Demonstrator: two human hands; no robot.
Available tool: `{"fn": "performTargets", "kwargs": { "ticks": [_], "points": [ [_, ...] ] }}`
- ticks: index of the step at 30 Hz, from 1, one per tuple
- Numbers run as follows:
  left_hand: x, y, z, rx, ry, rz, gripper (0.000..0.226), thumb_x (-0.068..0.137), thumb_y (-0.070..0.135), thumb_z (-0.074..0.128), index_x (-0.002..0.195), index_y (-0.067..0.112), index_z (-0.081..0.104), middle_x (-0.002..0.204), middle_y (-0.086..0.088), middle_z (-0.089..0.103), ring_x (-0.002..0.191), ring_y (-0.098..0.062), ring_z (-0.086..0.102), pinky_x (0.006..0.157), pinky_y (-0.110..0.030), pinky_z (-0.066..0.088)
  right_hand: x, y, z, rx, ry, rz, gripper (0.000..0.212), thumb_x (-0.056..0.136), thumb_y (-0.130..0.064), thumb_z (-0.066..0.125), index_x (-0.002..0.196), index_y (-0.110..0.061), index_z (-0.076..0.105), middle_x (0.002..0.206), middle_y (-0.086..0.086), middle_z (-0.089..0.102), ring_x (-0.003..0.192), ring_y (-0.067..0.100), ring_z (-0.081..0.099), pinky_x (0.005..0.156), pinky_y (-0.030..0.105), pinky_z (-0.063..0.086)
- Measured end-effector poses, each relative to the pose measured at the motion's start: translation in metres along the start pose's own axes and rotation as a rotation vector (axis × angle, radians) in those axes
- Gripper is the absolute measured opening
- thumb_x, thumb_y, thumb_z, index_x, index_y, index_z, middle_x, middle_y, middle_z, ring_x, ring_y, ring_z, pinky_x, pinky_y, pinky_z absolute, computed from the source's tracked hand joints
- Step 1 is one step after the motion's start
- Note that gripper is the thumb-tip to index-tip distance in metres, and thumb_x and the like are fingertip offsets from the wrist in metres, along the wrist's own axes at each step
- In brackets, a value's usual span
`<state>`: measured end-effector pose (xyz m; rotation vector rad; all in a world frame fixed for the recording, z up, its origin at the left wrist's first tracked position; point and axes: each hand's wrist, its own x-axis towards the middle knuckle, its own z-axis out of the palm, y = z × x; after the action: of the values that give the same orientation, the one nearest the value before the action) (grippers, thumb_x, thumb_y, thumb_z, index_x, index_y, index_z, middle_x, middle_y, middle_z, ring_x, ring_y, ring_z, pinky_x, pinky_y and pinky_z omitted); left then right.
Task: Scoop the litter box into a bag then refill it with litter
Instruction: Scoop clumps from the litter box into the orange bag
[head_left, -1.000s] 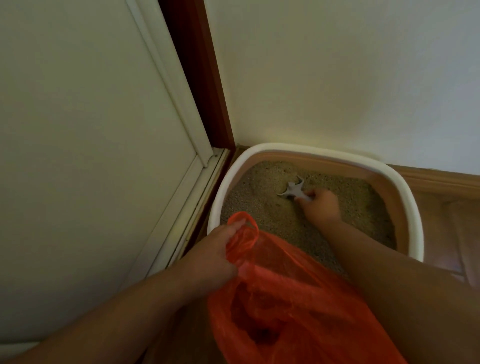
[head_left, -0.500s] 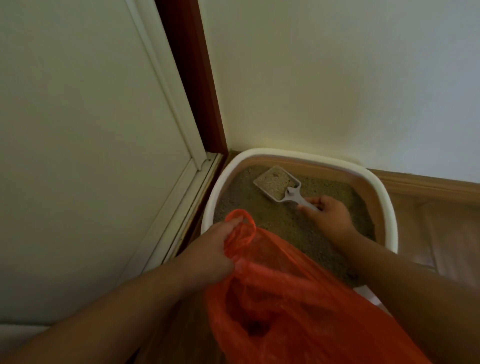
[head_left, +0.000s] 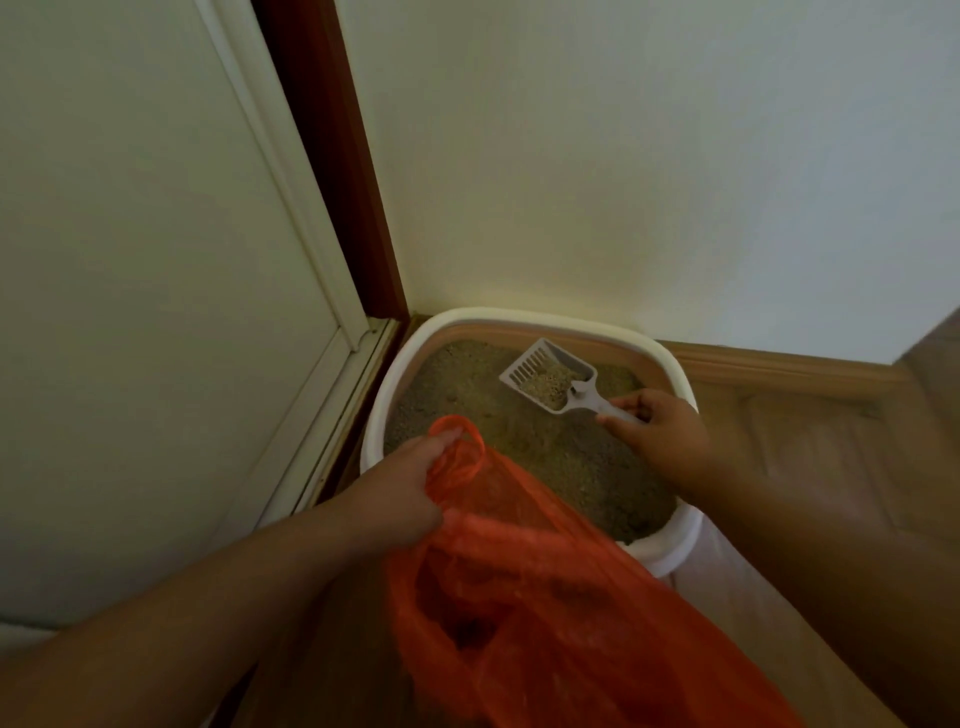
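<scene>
A white-rimmed litter box sits in the room's corner, filled with sandy litter. My right hand grips the handle of a white slotted scoop, which is lifted above the litter at the far side and holds a small heap of clumps. My left hand clutches the handle and rim of a translucent orange plastic bag, holding its mouth open in front of the box. The bag hides the box's near edge.
A cream wall stands behind the box and a white door panel with a dark wooden frame rises at the left. Wooden skirting and wood flooring run to the right.
The scoop has come up out of the litter with a load and shifted right, litter sifting through its slots. My left hand and the bag have stayed in place.
</scene>
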<state>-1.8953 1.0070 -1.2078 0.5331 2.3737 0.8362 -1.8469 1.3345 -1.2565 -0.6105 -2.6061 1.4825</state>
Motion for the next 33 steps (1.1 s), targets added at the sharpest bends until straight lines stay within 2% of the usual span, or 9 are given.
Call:
{"fn": "performTargets", "kwargs": {
  "ticks": [2,6,11,13,16,22,28,30,33],
  "points": [
    [-0.001,0.002,0.000,0.006,-0.004,-0.001,0.101,0.081,0.013,0.081,0.162,0.034,0.025,0.160,0.003,0.033,0.143,-0.016,0.042,0.113,-0.028,0.041,-0.002,-0.002,-0.007,-0.014,-0.009,0.007,0.019,0.086,-0.036,0.077,0.100,-0.024,0.072,0.089,-0.002,0.072,0.077,0.017,0.069,0.066,0.033,0.058],
    [-0.004,0.005,-0.001,0.007,-0.018,0.004,0.103,0.080,0.013,0.081,0.162,0.035,0.024,0.161,0.001,0.031,0.145,-0.018,0.040,0.116,-0.035,0.043,-0.006,-0.005,-0.015,-0.007,-0.031,0.013,0.019,0.084,-0.037,0.080,0.097,-0.026,0.073,0.087,-0.002,0.074,0.079,0.019,0.070,0.067,0.034,0.056],
    [-0.009,0.005,-0.003,0.024,-0.010,0.013,0.098,0.084,0.012,0.079,0.162,0.034,0.024,0.161,0.001,0.032,0.144,-0.016,0.040,0.109,-0.024,0.040,-0.010,-0.012,-0.021,0.015,-0.046,0.018,0.017,0.083,-0.031,0.081,0.097,-0.025,0.074,0.087,-0.001,0.076,0.082,0.021,0.072,0.068,0.034,0.058],
    [-0.012,0.005,-0.005,0.034,-0.008,0.011,0.097,0.085,0.010,0.077,0.162,0.035,0.024,0.160,0.001,0.032,0.142,-0.017,0.041,0.106,-0.023,0.041,-0.011,-0.014,-0.022,0.010,-0.064,0.012,0.017,0.083,-0.030,0.081,0.098,-0.024,0.074,0.089,0.001,0.076,0.081,0.022,0.071,0.071,0.037,0.058],
    [-0.014,0.004,-0.008,0.009,-0.012,0.003,0.097,0.085,0.010,0.076,0.162,0.038,0.022,0.159,0.000,0.034,0.137,-0.017,0.047,0.100,-0.024,0.048,-0.013,-0.018,-0.025,-0.003,-0.088,0.003,0.018,0.084,-0.029,0.081,0.100,-0.024,0.073,0.091,0.003,0.075,0.080,0.020,0.070,0.068,0.032,0.056],
    [-0.016,0.007,-0.010,0.015,-0.032,-0.009,0.097,0.086,0.013,0.078,0.161,0.038,0.023,0.158,0.002,0.034,0.136,-0.014,0.045,0.097,-0.021,0.045,-0.014,-0.021,-0.026,0.008,-0.161,-0.001,0.018,0.083,-0.026,0.082,0.098,-0.022,0.074,0.090,0.005,0.074,0.073,0.015,0.065,0.066,0.030,0.054],
    [-0.019,0.015,-0.011,-0.006,-0.046,-0.022,0.091,0.086,0.010,0.078,0.160,0.033,0.029,0.147,0.006,0.044,0.116,-0.006,0.051,0.079,-0.008,0.045,-0.007,-0.021,-0.037,0.093,-0.202,0.018,0.020,0.079,-0.026,0.084,0.097,-0.022,0.076,0.094,0.016,0.073,0.074,0.024,0.063,0.071,0.038,0.054],
    [-0.018,0.014,-0.013,-0.044,-0.051,-0.044,0.093,0.084,0.007,0.078,0.159,0.034,0.032,0.146,0.006,0.050,0.108,-0.003,0.059,0.078,-0.012,0.053,-0.008,-0.028,-0.044,0.152,-0.241,0.003,0.020,0.077,-0.025,0.085,0.096,-0.025,0.077,0.095,0.018,0.073,0.075,0.028,0.060,0.071,0.040,0.051],
    [-0.019,0.014,-0.015,-0.118,-0.058,-0.109,0.103,0.078,-0.001,0.077,0.161,0.034,0.027,0.147,-0.003,0.054,0.116,-0.016,0.064,0.083,-0.027,0.061,-0.009,-0.042,-0.056,0.188,-0.338,-0.052,0.031,0.073,-0.026,0.083,0.102,-0.018,0.076,0.086,0.009,0.073,0.070,0.021,0.058,0.062,0.033,0.047]
  ]
}}
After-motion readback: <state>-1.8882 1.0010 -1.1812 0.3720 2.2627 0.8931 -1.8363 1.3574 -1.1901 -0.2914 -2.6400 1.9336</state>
